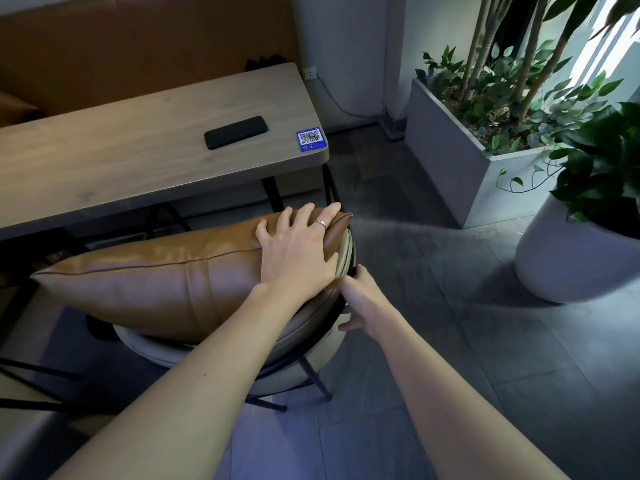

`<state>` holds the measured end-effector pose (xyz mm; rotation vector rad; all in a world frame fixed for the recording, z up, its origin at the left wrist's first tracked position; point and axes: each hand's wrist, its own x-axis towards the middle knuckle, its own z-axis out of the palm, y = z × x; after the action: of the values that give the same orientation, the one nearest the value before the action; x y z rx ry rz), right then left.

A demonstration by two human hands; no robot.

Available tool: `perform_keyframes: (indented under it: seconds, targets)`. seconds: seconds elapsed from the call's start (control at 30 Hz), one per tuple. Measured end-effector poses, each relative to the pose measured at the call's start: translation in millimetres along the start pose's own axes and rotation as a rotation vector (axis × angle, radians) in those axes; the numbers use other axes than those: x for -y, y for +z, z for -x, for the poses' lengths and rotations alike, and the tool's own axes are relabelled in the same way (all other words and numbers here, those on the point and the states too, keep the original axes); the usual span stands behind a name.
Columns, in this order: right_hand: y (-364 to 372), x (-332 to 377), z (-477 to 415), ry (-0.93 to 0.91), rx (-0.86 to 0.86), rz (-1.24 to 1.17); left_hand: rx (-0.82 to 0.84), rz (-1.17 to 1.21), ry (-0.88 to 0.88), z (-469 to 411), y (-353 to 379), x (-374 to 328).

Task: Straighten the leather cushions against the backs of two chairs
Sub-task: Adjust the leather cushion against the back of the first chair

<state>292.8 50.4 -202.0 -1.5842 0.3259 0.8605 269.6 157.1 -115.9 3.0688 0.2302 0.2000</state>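
A tan leather cushion [156,285] stands on edge inside a round grey chair [304,327] with a thin black metal frame. My left hand [298,247], wearing a ring, lies flat with fingers spread on the cushion's upper right corner, pressing it against the chair back. Just to the right, my right hand [360,299] is wrapped around the black rim of the chair back, its fingers partly hidden behind the rim. Only this one chair and one cushion are clearly in view.
A wooden table [104,161] stands just beyond the chair, with a black phone [236,132] and a blue QR-code card [310,140] on it. A brown bench back runs behind. At right stand a grey planter box [446,161] and a white round pot [561,265].
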Motion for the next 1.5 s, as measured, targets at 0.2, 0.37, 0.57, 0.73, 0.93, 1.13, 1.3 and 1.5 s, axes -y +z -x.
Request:
perform_keyframes:
  seconds: [0.2, 0.37, 0.57, 0.73, 0.93, 1.13, 1.3, 1.5]
  targets:
    - [7, 7, -6, -0.033, -0.054, 0.016, -0.002, -0.010, -0.002, -3, 3, -1]
    - [4, 9, -8, -0.041, -0.064, 0.015, 0.008, -0.012, -0.006, -6, 4, -2]
    - [-2, 10, -2, -0.046, -0.040, 0.066, 0.013, -0.019, -0.008, -4, 3, -5]
    - [-6, 10, 9, -0.038, 0.011, 0.104, 0.048, 0.029, 0.008, 3, -1, -1]
    - [3, 12, 17, -0.049, -0.073, 0.243, 0.171, 0.088, 0.035, 25, -24, 16]
    - [18, 35, 75, -0.175, -0.229, 0.565, 0.205, 0.085, -0.023, 65, -73, 52]
    - [52, 48, 141, -0.342, -0.371, 0.656, 0.108, 0.040, -0.081, 104, -133, 92]
    - [149, 59, 232, -0.627, -0.270, 0.960, 0.039, -0.042, -0.174, 176, -207, 153]
